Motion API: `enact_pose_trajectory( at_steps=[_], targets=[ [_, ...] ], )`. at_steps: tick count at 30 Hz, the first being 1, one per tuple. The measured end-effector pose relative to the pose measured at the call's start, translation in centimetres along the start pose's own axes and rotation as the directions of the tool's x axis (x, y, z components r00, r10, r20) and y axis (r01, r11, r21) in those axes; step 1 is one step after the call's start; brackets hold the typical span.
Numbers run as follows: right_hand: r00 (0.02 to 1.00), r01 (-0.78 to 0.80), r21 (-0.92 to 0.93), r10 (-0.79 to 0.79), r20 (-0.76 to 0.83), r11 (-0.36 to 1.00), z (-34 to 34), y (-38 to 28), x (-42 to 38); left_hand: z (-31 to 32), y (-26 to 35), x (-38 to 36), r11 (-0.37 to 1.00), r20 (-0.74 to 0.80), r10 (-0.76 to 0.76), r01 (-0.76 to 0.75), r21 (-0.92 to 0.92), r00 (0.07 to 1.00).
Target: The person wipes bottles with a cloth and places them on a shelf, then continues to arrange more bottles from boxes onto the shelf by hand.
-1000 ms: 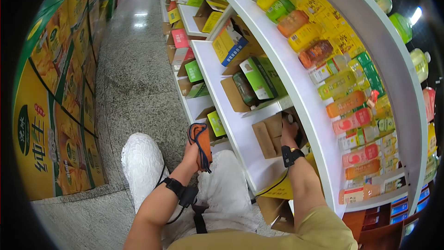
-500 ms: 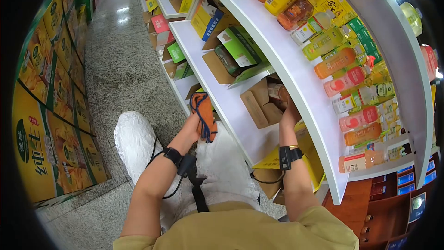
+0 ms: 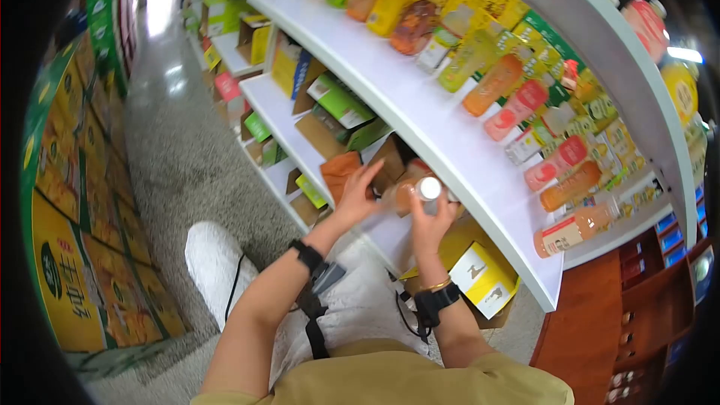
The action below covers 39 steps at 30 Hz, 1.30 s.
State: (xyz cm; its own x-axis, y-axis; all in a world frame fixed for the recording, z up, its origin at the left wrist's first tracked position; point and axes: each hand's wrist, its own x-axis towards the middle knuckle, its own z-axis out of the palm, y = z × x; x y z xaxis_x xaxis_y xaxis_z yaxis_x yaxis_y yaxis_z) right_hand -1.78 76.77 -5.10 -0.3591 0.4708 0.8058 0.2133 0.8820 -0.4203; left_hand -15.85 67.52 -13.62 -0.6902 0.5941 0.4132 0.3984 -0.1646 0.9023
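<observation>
The right hand (image 3: 433, 226) grips a bottle (image 3: 406, 198) of orange-pink drink near its white cap (image 3: 429, 189), in front of the lower shelf (image 3: 281, 116). Half a second earlier that hand was reaching into the open cardboard box (image 3: 391, 163); now the bottle is out at the box's front. The left hand (image 3: 358, 196), which held the orange cloth (image 3: 340, 171), is now open, fingers spread beside the bottle; whether it touches the bottle is blurred. The cloth lies on the lower shelf just behind the left hand.

The white edge of the upper shelf (image 3: 420, 124), lined with drinks, runs close beside the right hand. A yellow carton (image 3: 484, 274) sits below the right hand. Open floor (image 3: 180, 150) stretches to the left, between the shelves and the stacked cartons (image 3: 97, 255).
</observation>
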Motion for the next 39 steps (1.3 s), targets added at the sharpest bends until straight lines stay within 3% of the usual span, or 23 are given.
enact_pose_trajectory(
  at_steps=[1, 2, 3, 5, 7, 10, 12, 13, 14, 15, 17, 18, 21, 24, 25, 26, 28, 30, 33, 35, 37, 39],
  targets=[
    [0.996, -0.089, 0.126, 0.085, 0.040, 0.988, -0.5, -1.2, -0.4, 0.0, 1.9, -1.2, 0.955, 0.031, 0.172, -0.175, 0.239, 0.985],
    [0.983, -0.177, 0.253, 0.158, 0.094, 0.951, -1.0, -2.3, -0.9, 0.6, 2.4, -2.3, 0.943, 0.074, 0.211, -0.223, 0.248, 0.975],
    [0.984, -0.175, 0.261, 0.161, 0.074, 0.949, -1.6, -3.1, -1.6, 1.0, 2.7, -3.5, 0.929, 0.114, 0.244, -0.266, 0.257, 0.963],
    [0.964, -0.168, 0.270, 0.101, 0.245, 0.948, -3.0, -4.3, -3.4, 2.0, 3.9, -6.2, 0.963, 0.035, 0.251, -0.246, -0.110, 0.967],
    [0.951, -0.194, 0.299, 0.104, 0.293, 0.934, -4.4, -4.9, -4.4, 1.6, 5.1, -8.9, 0.979, 0.037, 0.187, -0.183, -0.087, 0.982],
    [0.919, -0.271, 0.356, 0.129, 0.373, 0.895, -6.0, -5.4, -5.5, 1.4, 6.4, -13.0, 0.975, -0.032, 0.020, -0.027, -0.222, 0.999],
    [0.914, -0.305, 0.396, 0.149, 0.378, 0.866, -7.1, -6.2, -4.9, 1.5, 6.6, -14.5, 0.946, -0.048, 0.018, -0.032, -0.321, 0.999],
    [0.921, -0.259, 0.408, 0.097, 0.377, 0.875, -8.2, -7.0, -4.0, 1.6, 6.5, -14.9, 0.905, -0.075, 0.010, -0.041, -0.424, 0.997],
    [0.927, -0.210, 0.419, 0.043, 0.373, 0.884, -9.2, -7.9, -2.9, 1.5, 6.3, -15.1, 0.895, -0.061, 0.120, -0.134, -0.426, 0.991],
    [0.937, -0.200, 0.416, 0.049, 0.346, 0.887, -10.2, -8.7, -1.7, 1.6, 7.5, -14.4, 0.891, -0.042, 0.143, -0.147, -0.430, 0.989],
    [0.965, -0.056, 0.478, -0.075, 0.249, 0.876, -12.5, -10.4, 0.2, 1.2, 12.0, -14.9, 0.807, 0.058, 0.191, -0.123, -0.578, 0.980],
    [0.969, 0.019, 0.488, -0.136, 0.205, 0.873, -13.5, -10.9, 1.4, 1.4, 13.6, -15.0, 0.823, 0.086, 0.213, -0.131, -0.554, 0.973],
    [0.965, 0.133, 0.533, -0.231, 0.122, 0.836, -16.2, -13.3, 4.7, 1.5, 19.8, -12.7, 0.895, 0.085, 0.251, -0.198, -0.401, 0.964],
    [0.959, 0.154, 0.480, -0.248, 0.138, 0.864, -18.7, -13.4, 8.8, 1.7, 24.9, -9.2, 0.854, 0.074, 0.354, -0.290, -0.432, 0.932],
    [0.965, 0.195, 0.455, -0.254, 0.071, 0.869, -19.4, -13.8, 10.3, 2.0, 26.3, -8.1, 0.849, 0.084, 0.366, -0.296, -0.439, 0.927],
    [0.958, 0.149, 0.462, -0.244, 0.151, 0.874, -20.1, -13.2, 11.6, 2.3, 27.5, -7.0, 0.812, 0.066, 0.390, -0.309, -0.495, 0.918],
    [0.982, 0.089, 0.626, -0.174, 0.075, 0.775, -20.6, -11.8, 14.4, 2.6, 29.2, -5.3, 0.768, 0.045, 0.417, -0.326, -0.551, 0.908],
    [0.996, -0.063, 0.575, 0.013, 0.092, 0.816, -21.7, -10.4, 16.6, 2.2, 30.4, -3.5, 0.708, 0.027, 0.468, -0.357, -0.609, 0.883],
    [0.998, -0.021, 0.610, -0.021, 0.063, 0.792, -21.2, -6.9, 17.9, 1.5, 32.4, -1.0, 0.713, 0.042, 0.387, -0.270, -0.647, 0.921],
    [0.996, -0.040, 0.591, -0.014, 0.086, 0.806, -20.5, -4.9, 18.0, 1.3, 31.6, 2.4, 0.757, 0.016, 0.432, -0.353, -0.549, 0.902],
    [0.995, 0.011, 0.283, -0.038, 0.088, 0.959, -19.6, -3.3, 17.8, 1.7, 30.5, 5.2, 0.789, 0.004, 0.478, -0.427, -0.441, 0.878],
    [0.996, 0.014, 0.281, -0.039, 0.086, 0.959, -19.1, -2.9, 18.0, 2.4, 29.6, 7.3, 0.850, 0.106, 0.336, -0.253, -0.463, 0.936]
  ],
)
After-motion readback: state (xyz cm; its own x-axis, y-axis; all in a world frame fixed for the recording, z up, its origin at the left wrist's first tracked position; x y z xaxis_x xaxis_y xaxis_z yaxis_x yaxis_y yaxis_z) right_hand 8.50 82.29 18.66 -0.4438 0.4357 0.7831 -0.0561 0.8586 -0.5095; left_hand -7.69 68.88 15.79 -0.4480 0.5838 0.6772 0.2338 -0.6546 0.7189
